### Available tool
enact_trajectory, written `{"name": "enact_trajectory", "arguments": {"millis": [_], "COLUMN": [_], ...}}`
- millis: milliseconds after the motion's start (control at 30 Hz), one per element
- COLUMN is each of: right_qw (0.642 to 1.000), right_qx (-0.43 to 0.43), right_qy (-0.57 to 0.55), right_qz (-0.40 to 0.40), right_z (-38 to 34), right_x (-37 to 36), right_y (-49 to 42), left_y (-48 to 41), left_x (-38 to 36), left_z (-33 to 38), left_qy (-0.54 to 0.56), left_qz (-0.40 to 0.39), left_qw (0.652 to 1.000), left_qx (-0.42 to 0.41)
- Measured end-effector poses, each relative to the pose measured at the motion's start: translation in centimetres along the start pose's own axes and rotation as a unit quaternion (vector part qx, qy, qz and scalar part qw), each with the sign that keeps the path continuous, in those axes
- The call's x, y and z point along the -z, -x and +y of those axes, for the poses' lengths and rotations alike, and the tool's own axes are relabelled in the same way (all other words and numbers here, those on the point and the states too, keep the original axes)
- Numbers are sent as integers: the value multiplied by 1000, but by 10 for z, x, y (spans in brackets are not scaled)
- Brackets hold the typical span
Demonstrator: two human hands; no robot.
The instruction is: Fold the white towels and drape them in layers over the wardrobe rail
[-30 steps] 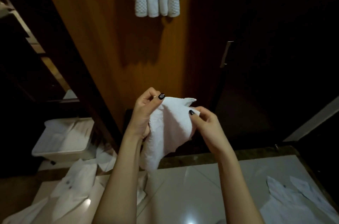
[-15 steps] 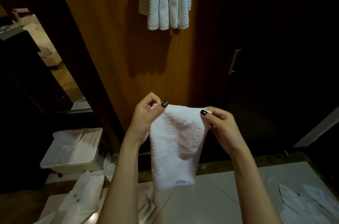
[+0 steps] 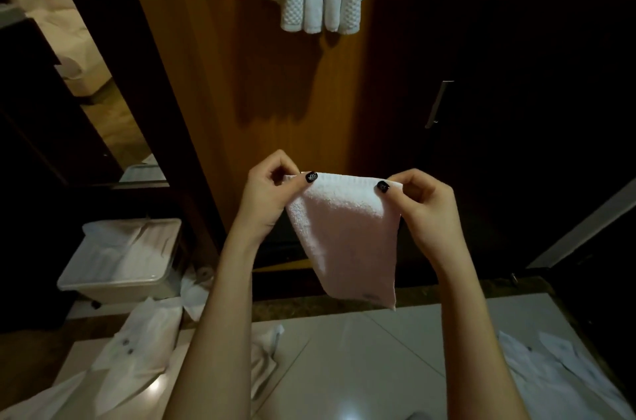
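Both bare forearms rise from the bottom edge of the frame toward its centre, wrists bent slightly inward. The left hand (image 3: 266, 194) sits just left of centre, thumb and forefinger pinched together with a dark-painted thumbnail facing the camera, the other fingers curled. The right hand (image 3: 425, 209) sits right of centre at nearly the same height, pinched likewise, its dark thumbnail pointing left

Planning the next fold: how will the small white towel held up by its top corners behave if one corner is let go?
The towel probably flops: below both hands' grip it hangs limp and tapers. It looks light, since the left hand and right hand hold it by fingertip pinches. Its looped pile likely resists slipping.
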State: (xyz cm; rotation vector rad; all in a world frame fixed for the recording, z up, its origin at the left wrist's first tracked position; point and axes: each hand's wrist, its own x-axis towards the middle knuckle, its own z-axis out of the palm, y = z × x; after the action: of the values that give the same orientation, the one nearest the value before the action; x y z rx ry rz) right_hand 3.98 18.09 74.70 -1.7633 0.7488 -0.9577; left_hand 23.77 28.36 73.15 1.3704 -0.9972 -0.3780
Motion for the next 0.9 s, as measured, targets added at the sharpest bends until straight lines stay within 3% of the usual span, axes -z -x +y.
{"name": "enact_trajectory", "arguments": {"millis": [200,433,533,633,700,767,900], "right_qw": [999,999,1000,1000,1000,999,998], "right_qx": [37,21,21,26,31,38,54], "right_qy": [33,30,17,0,-1,0,12], "right_qz": [16,7,4,-2,-1,-3,-10], "right_z": [-5,-4,-3,-4,-5,-5,-5], "right_x": [-9,-11,-11,-14,-17,-20,-23], "right_y": [4,8,10,12,13,14,16], "left_y": [3,12,15,16,16,14,12], "left_x": [1,6,7,3,0,-1,-7], "left_z": [6,13,14,18,21,26,35], "left_qy": [-180,-48,-107,-257,-318,-322,-279], "left_qz": [14,0,-13,-45,-39,-34,-109], "left_qw": [983,998,993,965,947,944,954], "left_qx": [19,46,39,27,-23,-66,-35]}}
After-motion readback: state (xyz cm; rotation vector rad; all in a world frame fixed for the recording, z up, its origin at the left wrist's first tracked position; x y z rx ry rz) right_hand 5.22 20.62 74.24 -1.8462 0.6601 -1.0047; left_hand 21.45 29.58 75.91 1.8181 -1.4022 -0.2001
